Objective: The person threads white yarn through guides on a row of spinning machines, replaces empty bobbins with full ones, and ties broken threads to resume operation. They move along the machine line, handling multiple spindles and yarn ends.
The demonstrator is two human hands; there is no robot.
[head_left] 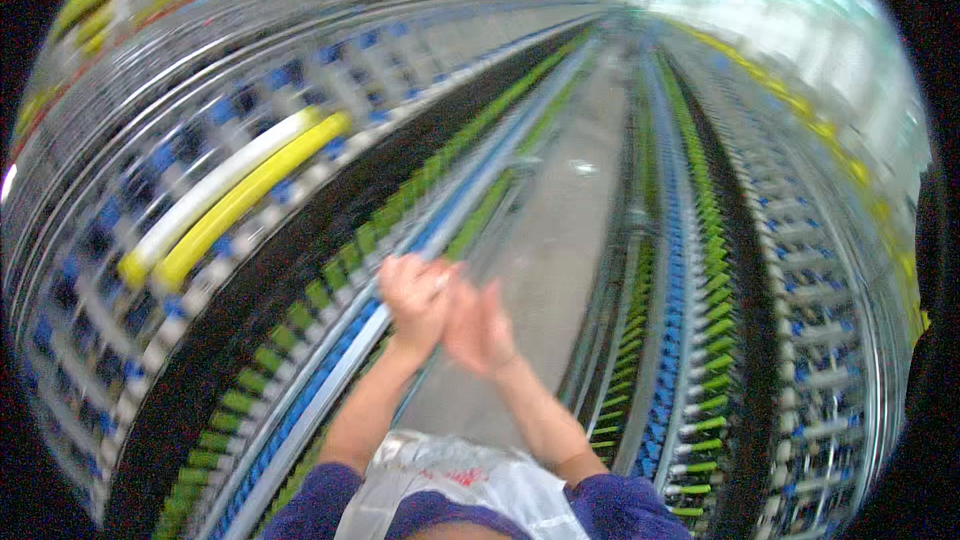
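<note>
My left hand [413, 292] and my right hand [478, 328] meet in front of my body, above the walkway and close to the left machine's edge. The left fingers bend over toward the right hand, and motion smears them, so what they hold, if anything, is hidden. My right hand is turned with its palm inward, its fingers stretched upward and apart. No object shows in it. A row of green bobbins [300, 315] and a blue strip with a metal rail [350, 325] run along the left machine beside my hands.
A grey walkway [565, 220] runs ahead between two long machines. On the left machine lie a white roll [225, 190] and a yellow roll [255, 195]. Along the right machine stand green bobbins [708, 315] beside a blue strip [672, 340]. A white apron [500, 480] covers my front.
</note>
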